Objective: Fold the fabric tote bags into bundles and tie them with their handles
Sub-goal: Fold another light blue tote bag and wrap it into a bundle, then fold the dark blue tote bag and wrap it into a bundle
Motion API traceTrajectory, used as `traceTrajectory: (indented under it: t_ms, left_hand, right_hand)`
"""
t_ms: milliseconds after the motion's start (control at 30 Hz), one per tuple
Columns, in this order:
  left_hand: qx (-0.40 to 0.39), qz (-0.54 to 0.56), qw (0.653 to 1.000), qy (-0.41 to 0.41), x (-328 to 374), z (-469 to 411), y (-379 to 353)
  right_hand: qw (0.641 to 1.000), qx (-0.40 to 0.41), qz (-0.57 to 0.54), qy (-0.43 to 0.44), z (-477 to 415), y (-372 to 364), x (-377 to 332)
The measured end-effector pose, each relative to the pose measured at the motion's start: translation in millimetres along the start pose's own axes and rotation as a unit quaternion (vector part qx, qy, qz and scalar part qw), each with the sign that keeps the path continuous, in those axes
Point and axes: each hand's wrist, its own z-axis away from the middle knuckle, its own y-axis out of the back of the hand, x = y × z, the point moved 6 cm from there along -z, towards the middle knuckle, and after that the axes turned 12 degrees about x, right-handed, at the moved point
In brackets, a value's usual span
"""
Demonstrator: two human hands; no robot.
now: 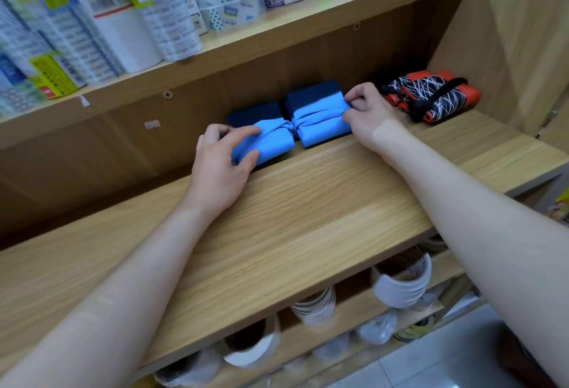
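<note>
**Blue tote cinched on a shop shelf**

On the wooden shelf (308,203), the left hand (221,156) grips one end of the blue tote bundle (320,126) and the right hand (368,110) pinches the other. The handle tie sits mid-bundle. An uneven tug could loosen it, letting the folds spring open.

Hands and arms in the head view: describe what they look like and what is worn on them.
The left hand and right hand are bare: no gloves, rings, watch or bracelets show. The left forearm and right forearm are bare too; no sleeve enters the frame.
</note>
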Motion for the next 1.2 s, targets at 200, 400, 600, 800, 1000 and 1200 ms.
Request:
traceTrajectory:
  t_ms: [200,400,600,800,1000,1200]
  left_hand:
    - [0.028,-0.056,0.996,-0.057,20.3,12.2,9.3]
    - [-0.011,0.01,0.995,-0.1,64.9,46.9,17.0]
    - [-0.031,0.1,0.982,-0.155,149.2,111.6,20.0]
    - [-0.137,0.147,0.957,-0.21,208.1,182.6,-47.7]
    - [-0.314,0.146,0.918,-0.191,240.0,244.9,-167.4]
    - [-0.464,0.119,0.859,-0.179,276.1,300.1,-293.9]
  right_hand:
    - [0.999,-0.012,0.008,0.045,29.6,27.0,-4.3]
    - [0.991,0.036,0.008,0.131,93.2,91.3,1.5]
    - [0.973,0.13,0.018,0.191,167.2,172.1,48.8]
    - [0.973,0.125,0.152,0.121,226.1,249.3,135.2]
    - [0.961,0.128,0.239,-0.061,283.5,316.0,256.4]
    - [0.904,0.231,0.173,-0.316,342.1,371.0,379.8]
